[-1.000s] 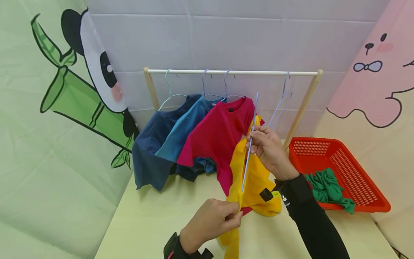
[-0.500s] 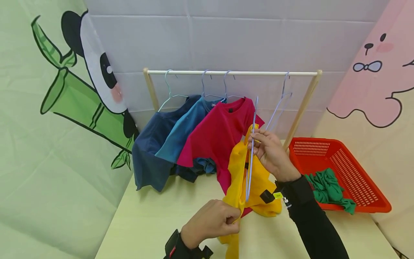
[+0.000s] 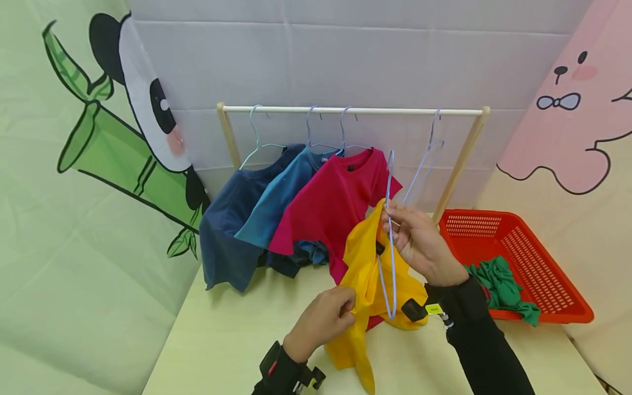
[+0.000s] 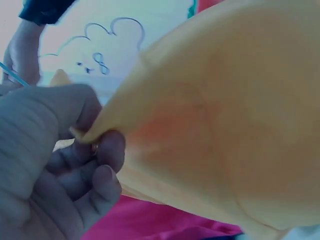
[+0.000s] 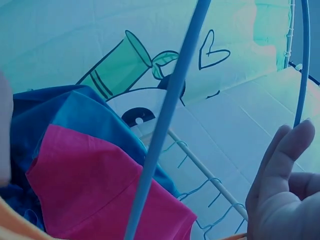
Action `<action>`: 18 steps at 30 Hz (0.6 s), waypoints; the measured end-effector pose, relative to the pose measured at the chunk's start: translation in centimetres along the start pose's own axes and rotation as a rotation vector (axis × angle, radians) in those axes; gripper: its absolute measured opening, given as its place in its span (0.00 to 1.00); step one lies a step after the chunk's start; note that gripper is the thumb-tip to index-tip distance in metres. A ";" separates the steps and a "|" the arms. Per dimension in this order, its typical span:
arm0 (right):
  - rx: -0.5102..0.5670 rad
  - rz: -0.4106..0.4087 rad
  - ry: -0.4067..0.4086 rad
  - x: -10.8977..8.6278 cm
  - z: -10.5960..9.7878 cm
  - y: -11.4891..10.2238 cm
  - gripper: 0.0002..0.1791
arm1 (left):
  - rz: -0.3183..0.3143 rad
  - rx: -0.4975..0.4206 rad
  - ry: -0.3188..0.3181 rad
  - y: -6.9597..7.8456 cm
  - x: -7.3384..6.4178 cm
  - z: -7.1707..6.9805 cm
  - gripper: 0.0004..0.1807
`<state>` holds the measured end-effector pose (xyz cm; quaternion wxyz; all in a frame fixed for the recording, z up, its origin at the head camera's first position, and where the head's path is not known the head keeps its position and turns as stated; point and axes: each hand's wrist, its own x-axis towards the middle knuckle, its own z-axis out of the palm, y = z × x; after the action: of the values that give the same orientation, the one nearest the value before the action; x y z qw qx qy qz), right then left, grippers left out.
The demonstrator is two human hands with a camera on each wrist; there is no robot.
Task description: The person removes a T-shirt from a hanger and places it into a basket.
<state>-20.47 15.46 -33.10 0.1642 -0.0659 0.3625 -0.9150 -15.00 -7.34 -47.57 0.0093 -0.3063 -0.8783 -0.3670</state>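
Observation:
My left hand (image 3: 323,318) pinches the edge of a yellow shirt (image 3: 357,266) between thumb and fingers. The left wrist view shows the cloth (image 4: 225,95) spread out from those fingertips. My right hand (image 3: 424,247) pinches a thin light-blue hanger (image 3: 393,274) near its hook end, the hook pointing up. The hanger's lower end sits in front of the shirt, close to its dark neck label (image 3: 379,248). How far the hanger reaches inside the cloth is hard to tell. In the right wrist view a hanger bar (image 5: 167,115) crosses in front of the camera.
Behind stands a rack with a white rail (image 3: 296,110). On it hang a navy shirt (image 3: 229,219), a blue shirt (image 3: 274,211), a magenta shirt (image 3: 331,214) and a bare hanger (image 3: 423,159). A red basket (image 3: 548,263) at right holds a green garment (image 3: 503,291).
The hanger has moved down and turned to show more of its width. My left hand has drawn the yellow cloth's edge slightly left and up, and the shirt's top has dropped from the right fingers.

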 end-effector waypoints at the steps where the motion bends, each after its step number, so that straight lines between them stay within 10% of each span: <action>1: 0.005 0.007 -0.009 -0.2 0.0 0.1 0.13 | -0.001 0.002 0.016 -0.4 0.1 0.3 0.16; 6: -0.003 0.009 -0.074 -1.6 -0.1 0.9 0.12 | -0.037 0.041 0.049 -2.2 0.5 1.6 0.14; 13: -0.085 0.003 -0.133 -3.6 0.1 1.6 0.08 | -0.167 0.062 -0.055 -4.1 1.2 3.7 0.51; 18: -0.098 0.014 -0.191 -4.6 0.6 1.5 0.08 | -0.181 0.165 -0.174 -4.9 1.5 5.1 0.42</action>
<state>-15.62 15.64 -33.72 0.2011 -0.1584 0.3897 -0.8846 -17.84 -5.89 -54.02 -0.0748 -0.2547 -0.9269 -0.2652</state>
